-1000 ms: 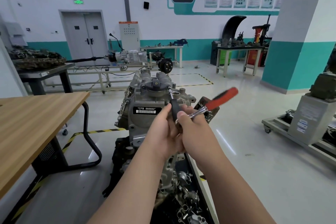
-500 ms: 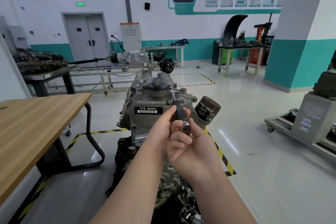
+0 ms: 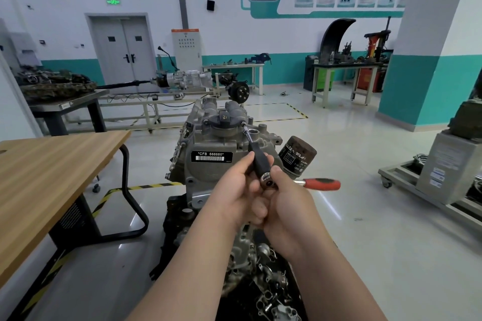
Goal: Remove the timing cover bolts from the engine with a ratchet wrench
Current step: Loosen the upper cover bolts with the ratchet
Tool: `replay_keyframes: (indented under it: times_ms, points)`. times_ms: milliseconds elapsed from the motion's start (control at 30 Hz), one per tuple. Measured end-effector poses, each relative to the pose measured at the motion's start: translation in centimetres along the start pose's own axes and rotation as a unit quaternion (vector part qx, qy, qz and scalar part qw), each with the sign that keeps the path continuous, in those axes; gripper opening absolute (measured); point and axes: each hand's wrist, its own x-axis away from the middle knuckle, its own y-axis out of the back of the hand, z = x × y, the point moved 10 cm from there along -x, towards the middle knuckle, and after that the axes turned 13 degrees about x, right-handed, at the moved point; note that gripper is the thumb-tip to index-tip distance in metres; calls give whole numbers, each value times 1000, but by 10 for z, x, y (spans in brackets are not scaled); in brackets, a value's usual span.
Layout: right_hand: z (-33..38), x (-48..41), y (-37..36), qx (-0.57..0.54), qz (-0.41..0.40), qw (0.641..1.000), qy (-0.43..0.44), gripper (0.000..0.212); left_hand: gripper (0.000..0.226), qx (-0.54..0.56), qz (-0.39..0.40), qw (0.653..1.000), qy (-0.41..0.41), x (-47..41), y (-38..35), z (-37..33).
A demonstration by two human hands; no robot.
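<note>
A grey engine (image 3: 208, 143) with a white-on-black label stands upright in front of me. A ratchet wrench (image 3: 322, 183) with a red handle points right; its chrome head (image 3: 268, 179) sits on a black extension bar (image 3: 257, 159) that runs up to a bolt (image 3: 243, 124) beside the black oil filler cap (image 3: 223, 122). My left hand (image 3: 234, 187) grips the black bar from the left. My right hand (image 3: 289, 206) holds the wrench just below its head, with the thumb against the head.
A black oil filter (image 3: 297, 157) juts out right of the engine. A wooden table (image 3: 52, 164) stands to the left with a black tube leg. Loose metal parts (image 3: 268, 281) lie below my arms. A grey equipment cart (image 3: 448, 177) sits at right.
The red handle swung from upper right, out of sight behind my hand, and now points right and level. My left hand stayed on the extension bar.
</note>
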Motion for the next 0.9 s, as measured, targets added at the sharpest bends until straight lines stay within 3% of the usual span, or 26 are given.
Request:
replay_keyframes:
  times_ms: [133, 300, 367, 500, 600, 667, 800, 867, 900]
  points:
    - [19, 0, 17, 243, -37, 968, 39, 44, 31, 40, 15, 999, -14, -4, -6, -2]
    - [38, 0, 21, 403, -64, 911, 69, 31, 29, 34, 19, 999, -11, -6, -6, 1]
    - [47, 0, 17, 474, -73, 871, 109, 30, 39, 44, 22, 999, -16, -8, -4, 0]
    - [66, 10, -7, 651, -89, 732, 179, 35, 56, 26, 51, 998, -2, -5, -7, 0]
    - [73, 13, -26, 786, -102, 575, 203, 27, 42, 50, 48, 998, 7, -1, -8, -2]
    - [73, 13, -33, 820, -97, 527, 199, 24, 35, 51, 49, 997, 3, 1, -9, -3]
    - [76, 13, -35, 818, -105, 527, 204, 24, 34, 50, 50, 997, 1, 0, -8, 0]
    - [75, 12, -30, 790, -110, 566, 208, 24, 39, 52, 56, 997, 0, 1, -10, -1]
    - [73, 11, -26, 764, -105, 603, 202, 25, 41, 49, 55, 997, -2, 1, -11, -1]
